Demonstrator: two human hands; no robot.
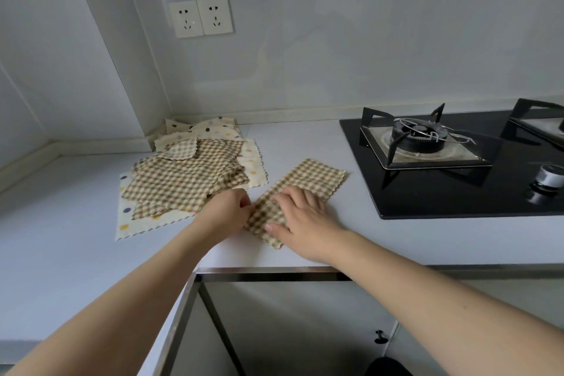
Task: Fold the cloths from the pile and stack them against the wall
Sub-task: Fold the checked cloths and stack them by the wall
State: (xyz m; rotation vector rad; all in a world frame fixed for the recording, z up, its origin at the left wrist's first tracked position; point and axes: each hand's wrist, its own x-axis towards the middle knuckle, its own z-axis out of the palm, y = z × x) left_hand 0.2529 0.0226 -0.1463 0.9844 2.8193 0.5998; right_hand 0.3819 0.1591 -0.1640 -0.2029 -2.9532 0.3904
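A checked cloth (314, 178), folded into a long strip, lies slanted on the white counter (305, 143) between the pile and the hob. My left hand (227, 210) pinches its near left corner. My right hand (300, 218) lies flat on the strip's near end, fingers spread and pressing it down. To the left sits the pile of cloths (186, 177): several checked ones on top of cream dotted ones. More dotted cloths (210, 130) lie in the corner against the wall.
A black gas hob (457, 162) with a burner grate (421, 137) and a knob (551, 175) fills the right of the counter. Two wall sockets (201, 17) hang above the pile. The counter's front edge (268, 268) runs just below my hands.
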